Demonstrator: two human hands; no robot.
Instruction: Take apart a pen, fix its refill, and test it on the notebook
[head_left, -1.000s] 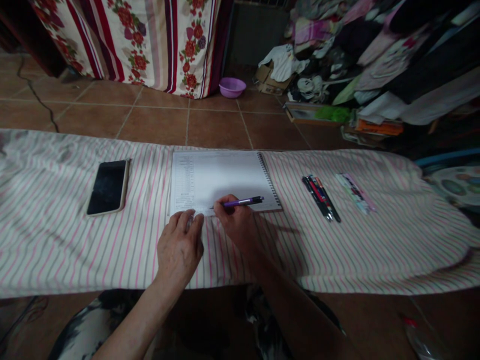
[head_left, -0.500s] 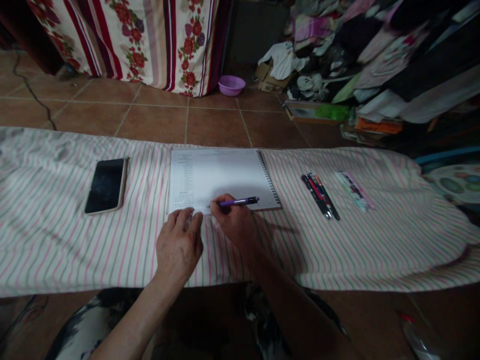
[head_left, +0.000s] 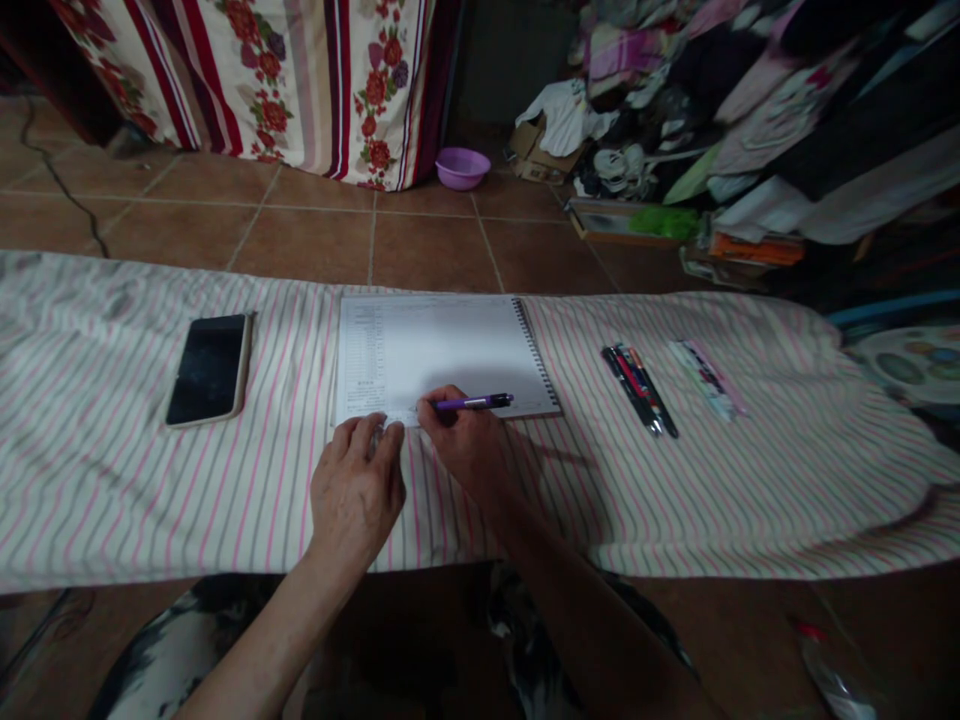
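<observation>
A spiral notebook (head_left: 457, 345) lies on the striped cloth, printed columns on its left side and the wire binding on its right. My right hand (head_left: 469, 440) pinches a purple pen (head_left: 472, 403), its tip at the lower edge of the page. Beside it, my left hand (head_left: 356, 480) rests over the notebook's lower left edge, fingers bent and a little apart. What lies under those fingertips is partly hidden. Any marks near the pen tip are too small to read.
A phone (head_left: 210, 370) lies left of the notebook. Several pens (head_left: 640, 390) and a pale pink-and-green bundle (head_left: 709, 380) lie to the right. Beyond the cloth-covered surface (head_left: 285, 500) are a purple basin (head_left: 462, 168), a floral curtain (head_left: 300, 90) and piled clothes (head_left: 750, 110).
My right hand and the purple pen have shifted very slightly left along the page's lower edge. The left hand stays in place.
</observation>
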